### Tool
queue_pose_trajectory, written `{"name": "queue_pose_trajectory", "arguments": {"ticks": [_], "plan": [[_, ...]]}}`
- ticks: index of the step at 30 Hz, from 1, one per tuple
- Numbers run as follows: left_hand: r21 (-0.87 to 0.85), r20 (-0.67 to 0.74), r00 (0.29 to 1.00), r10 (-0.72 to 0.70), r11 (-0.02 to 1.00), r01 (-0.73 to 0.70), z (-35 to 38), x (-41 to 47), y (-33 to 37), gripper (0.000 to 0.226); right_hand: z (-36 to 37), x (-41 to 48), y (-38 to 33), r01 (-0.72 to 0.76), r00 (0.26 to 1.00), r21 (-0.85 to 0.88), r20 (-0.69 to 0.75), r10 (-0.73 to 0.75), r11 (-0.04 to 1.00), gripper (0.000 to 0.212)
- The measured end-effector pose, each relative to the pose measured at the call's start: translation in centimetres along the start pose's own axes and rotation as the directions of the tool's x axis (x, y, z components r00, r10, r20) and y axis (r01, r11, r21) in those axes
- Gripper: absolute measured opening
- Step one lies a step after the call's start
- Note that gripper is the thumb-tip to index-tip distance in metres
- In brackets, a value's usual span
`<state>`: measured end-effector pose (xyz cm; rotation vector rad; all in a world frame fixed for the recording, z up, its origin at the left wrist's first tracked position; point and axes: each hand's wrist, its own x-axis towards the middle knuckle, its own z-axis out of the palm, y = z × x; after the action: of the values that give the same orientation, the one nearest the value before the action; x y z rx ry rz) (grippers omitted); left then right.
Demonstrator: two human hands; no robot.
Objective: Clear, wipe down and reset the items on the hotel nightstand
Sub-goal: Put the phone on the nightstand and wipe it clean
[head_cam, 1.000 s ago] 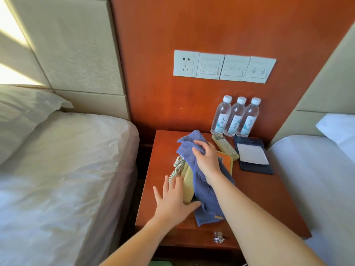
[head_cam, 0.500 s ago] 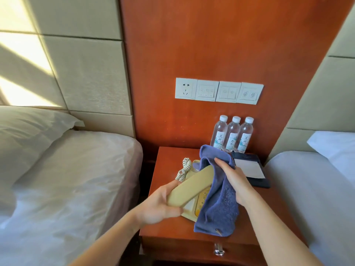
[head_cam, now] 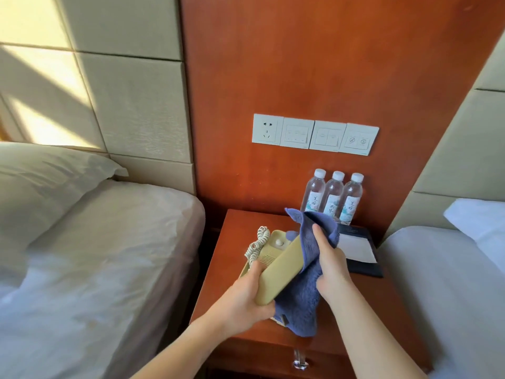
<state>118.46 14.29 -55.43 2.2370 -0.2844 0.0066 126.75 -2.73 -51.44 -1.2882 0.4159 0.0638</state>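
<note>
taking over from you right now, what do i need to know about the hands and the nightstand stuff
Left hand grips the phone handset, lifted off the phone base.
Right hand holds the blue cloth wrapped against the handset's far end.
Three water bottles and the notepad folder sit at the back right of the nightstand.
Done: handset wipe under way.
Left: finish it, rehang it, wipe base and tabletop, reset the items.

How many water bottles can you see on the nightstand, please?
3, in a row at the back of the nightstand: left bottle, middle bottle, right bottle. None appears hidden.
</note>
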Motion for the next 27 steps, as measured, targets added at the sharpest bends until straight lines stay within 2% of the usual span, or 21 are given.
{"name": "queue_pose_trajectory", "arguments": {"ticks": [4,8,9,11,14,16,20,23,25,27], "plan": [[-0.060,-0.064,0.997,-0.042,0.997,0.038,1.6,-1.3,-0.3,0.042,-0.5,0.4,1.1,-0.098,0.983,-0.004,0.154,0.097,0.995,0.049],[-0.059,-0.063,0.992,-0.106,0.993,0.102,2.1,-1.6,0.7,0.043,0.4,-0.4,3.4,-0.206,0.956,-0.047,0.202,0.211,0.977,0.058],[-0.051,-0.047,0.990,-0.132,0.990,0.130,2.0,-1.4,1.0,0.044,0.8,-0.9,3.9,-0.228,0.943,-0.078,0.230,0.240,0.970,0.055],[0.004,0.004,0.983,-0.181,0.983,0.181,1.7,-1.0,1.0,0.045,1.4,-2.0,5.0,-0.245,0.931,-0.071,0.261,0.255,0.967,0.034],[0.217,0.062,0.982,-0.178,0.963,0.161,1.4,-0.8,0.0,0.044,1.9,-2.6,6.3,-0.208,0.957,-0.063,0.191,0.217,0.976,0.023],[0.244,0.103,0.985,-0.140,0.963,0.111,1.5,-0.9,-0.8,0.045,2.2,-2.8,6.9,-0.160,0.977,-0.061,0.134,0.167,0.985,0.025],[0.167,0.100,0.992,-0.075,0.984,0.058,1.6,-1.1,-2.5,0.050,2.6,-3.4,8.0,-0.147,0.986,-0.072,0.074,0.152,0.987,0.036],[0.063,0.076,0.996,-0.051,0.997,0.047,0.3,-1.3,-2.0,0.060,3.1,-4.8,7.5,-0.184,0.966,-0.069,0.169,0.193,0.980,0.030],[-0.007,0.122,0.986,-0.110,0.994,0.111,-1.3,-1.2,-1.2,0.072,3.8,-6.1,6.2,-0.192,0.948,-0.060,0.245,0.201,0.980,0.018],[-0.171,0.205,0.955,-0.214,0.953,0.250,-3.0,-1.2,-0.4,0.083,4.6,-7.1,4.7,-0.195,0.948,-0.093,0.238,0.212,0.976,0.013]]}}
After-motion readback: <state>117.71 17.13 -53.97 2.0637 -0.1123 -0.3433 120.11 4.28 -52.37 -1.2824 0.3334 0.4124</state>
